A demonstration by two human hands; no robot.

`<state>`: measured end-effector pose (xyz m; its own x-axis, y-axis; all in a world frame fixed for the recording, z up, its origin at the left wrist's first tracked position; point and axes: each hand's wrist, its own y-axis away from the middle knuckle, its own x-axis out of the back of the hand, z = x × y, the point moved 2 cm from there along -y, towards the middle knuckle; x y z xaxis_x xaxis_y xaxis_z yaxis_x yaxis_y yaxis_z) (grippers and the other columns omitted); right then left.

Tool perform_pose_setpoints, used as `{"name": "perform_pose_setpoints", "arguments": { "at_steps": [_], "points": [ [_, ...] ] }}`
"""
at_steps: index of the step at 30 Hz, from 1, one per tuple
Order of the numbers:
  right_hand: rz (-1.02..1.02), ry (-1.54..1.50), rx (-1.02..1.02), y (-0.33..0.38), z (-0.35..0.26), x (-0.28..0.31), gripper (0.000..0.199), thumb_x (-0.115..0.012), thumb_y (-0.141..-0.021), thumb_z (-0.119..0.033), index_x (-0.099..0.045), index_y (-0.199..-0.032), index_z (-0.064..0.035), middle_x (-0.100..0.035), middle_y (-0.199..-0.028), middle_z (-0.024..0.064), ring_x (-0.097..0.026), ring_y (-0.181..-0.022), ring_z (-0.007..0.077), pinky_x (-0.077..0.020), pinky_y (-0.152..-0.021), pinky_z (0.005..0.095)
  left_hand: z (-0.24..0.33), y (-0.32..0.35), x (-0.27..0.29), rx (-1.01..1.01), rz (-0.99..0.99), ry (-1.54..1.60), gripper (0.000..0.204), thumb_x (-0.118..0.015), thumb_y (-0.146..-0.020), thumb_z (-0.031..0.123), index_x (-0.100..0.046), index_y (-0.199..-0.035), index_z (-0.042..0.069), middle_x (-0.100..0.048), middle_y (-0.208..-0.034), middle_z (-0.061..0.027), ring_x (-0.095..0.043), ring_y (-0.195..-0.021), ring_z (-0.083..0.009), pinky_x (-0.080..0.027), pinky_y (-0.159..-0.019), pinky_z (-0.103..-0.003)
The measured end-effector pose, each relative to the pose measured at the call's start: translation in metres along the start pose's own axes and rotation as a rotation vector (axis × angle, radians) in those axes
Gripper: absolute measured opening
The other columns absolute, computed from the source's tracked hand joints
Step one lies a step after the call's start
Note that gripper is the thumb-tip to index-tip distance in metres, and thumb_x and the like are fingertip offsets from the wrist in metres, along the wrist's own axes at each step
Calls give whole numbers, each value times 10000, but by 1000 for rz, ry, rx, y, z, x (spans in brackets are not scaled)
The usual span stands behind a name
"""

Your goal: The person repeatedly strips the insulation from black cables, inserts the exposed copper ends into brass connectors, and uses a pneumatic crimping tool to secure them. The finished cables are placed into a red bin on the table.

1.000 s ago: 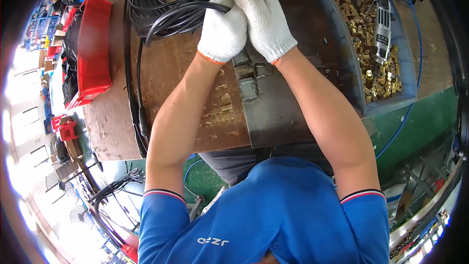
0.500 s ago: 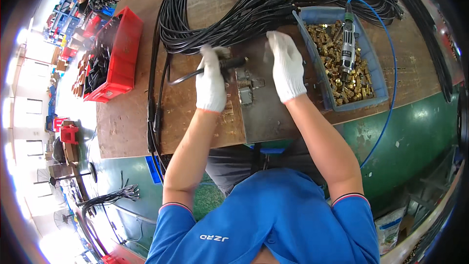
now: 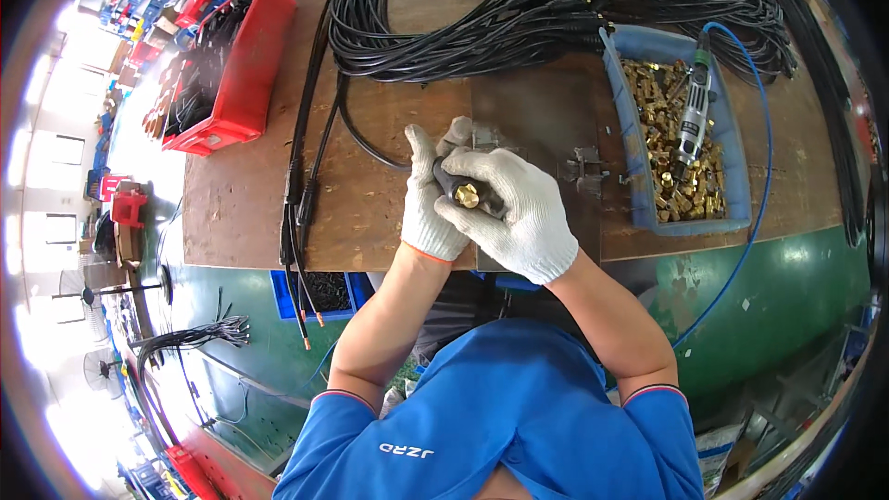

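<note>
1. Right now both gloved hands meet mid-bench: left hand point(image 3: 433, 199) is wrapped round the black cable end point(image 3: 446, 176), fingers pressed together on it; right hand point(image 3: 505, 213) curls over from the right, pinching a brass fitting point(image 3: 466, 193) at the plug tip.
2. Risk: fitting looks only partly seated, held by fingertips. If the glove slips, it could drop onto the wooden bench point(image 3: 370, 213) or roll off the near edge to the green floor.
3. Risk: cross-threading or a crooked seat if the cable end tilts vs. the fitting; can't tell alignment, fingers hide the joint.
4. The cable runs left/far into the black cable bundle point(image 3: 482, 18); a tug could snag there & jerk the plug out of the grip.
5. Loose glove knit near threads could catch.
6. Spare brass parts sit in the blue tray point(image 3: 620, 120) at right, w/ a rotary tool point(image 3: 693, 120) on top; an elbow swing right could knock it.
</note>
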<state>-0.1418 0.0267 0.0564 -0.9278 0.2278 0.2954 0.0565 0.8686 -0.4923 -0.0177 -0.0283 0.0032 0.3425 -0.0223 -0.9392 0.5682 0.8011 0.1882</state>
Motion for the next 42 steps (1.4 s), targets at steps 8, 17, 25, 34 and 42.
{"name": "perform_pose_setpoints", "arguments": {
  "at_steps": [8, 17, 25, 34, 42],
  "points": [
    [20, -161, -73, -18, 6, 6, 319, -852, -910, -135, -721, -1187, -46, -765, -995, 85, -752, -842, 204, -598, -770, 357, -8, 1, -16, -130, 253, -42, 784, -519, -1014, 789, -655, -1392, 115, -758, -1229, -149, -749, -1078, -286, -628, -923, -451],
    [372, -803, -634, -39, 72, 16, 521, -733, -1049, -184, -558, -1492, 26, -700, -1317, 154, -726, -960, 210, -602, -844, 363, 14, 37, 8, -208, 178, -730, 547, -582, -1107, 540, -643, -1315, 38, -714, -940, -91, -655, -730, -195, -542, -647, -287],
    [194, -639, -604, -3, 60, 13, 239, -667, -1073, -105, -704, -1254, 47, -772, -1072, 114, -693, -850, 123, -549, -772, 270, 116, 114, 25, -859, 859, -2347, 272, -766, -957, 234, -757, -1204, 121, -756, -1173, -140, -752, -980, -348, -594, -873, -444],
    [-75, -573, -594, 6, 30, -14, 201, -671, -1088, -129, -732, -1221, 9, -756, -1050, 40, -671, -889, 80, -539, -789, 249, 161, 125, 41, -32, 1032, -2526, 578, -749, -924, 300, -618, -1457, 119, -758, -1252, -199, -731, -1139, -426, -573, -982, -513],
    [-766, 58, -453, 42, -21, -64, 511, -733, -1009, -434, -724, -1223, 29, -789, -942, 245, -781, -890, 434, -625, -832, 477, 102, 99, -2, -266, 641, -1676, 731, -807, -941, 240, -513, -1583, 49, -779, -1075, -188, -760, -927, -250, -598, -841, -384]
  ]
}}
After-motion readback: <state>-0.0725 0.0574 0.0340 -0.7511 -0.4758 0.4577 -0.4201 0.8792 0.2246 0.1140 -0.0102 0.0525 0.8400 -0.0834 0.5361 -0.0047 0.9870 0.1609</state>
